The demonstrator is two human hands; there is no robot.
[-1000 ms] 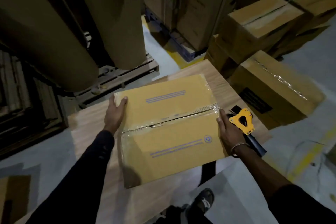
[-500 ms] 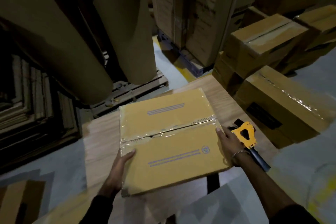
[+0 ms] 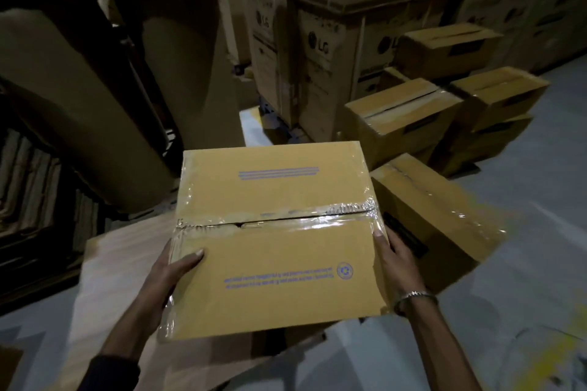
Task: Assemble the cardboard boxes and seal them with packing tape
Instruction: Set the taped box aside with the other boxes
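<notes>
A taped yellow-brown cardboard box (image 3: 276, 241) with blue print fills the middle of the head view, lifted off the wooden table (image 3: 104, 267). Clear packing tape runs across its centre seam and down both sides. My left hand (image 3: 173, 267) grips its left side, thumb on top of the lid. My right hand (image 3: 398, 259), with a metal bracelet at the wrist, holds the right side with fingers curled round the edge. The tape dispenser is hidden behind the box.
Several sealed boxes (image 3: 435, 225) lie piled on the grey floor at right. Tall printed cartons (image 3: 317, 67) stand on a pallet behind. Big brown paper rolls (image 3: 79, 105) rise at left, flat cardboard stacks (image 3: 28, 187) at far left.
My left hand slid from the box's far corner to its near left side. Both hands then raised the box off the table, and it now hides the yellow tape dispenser.
</notes>
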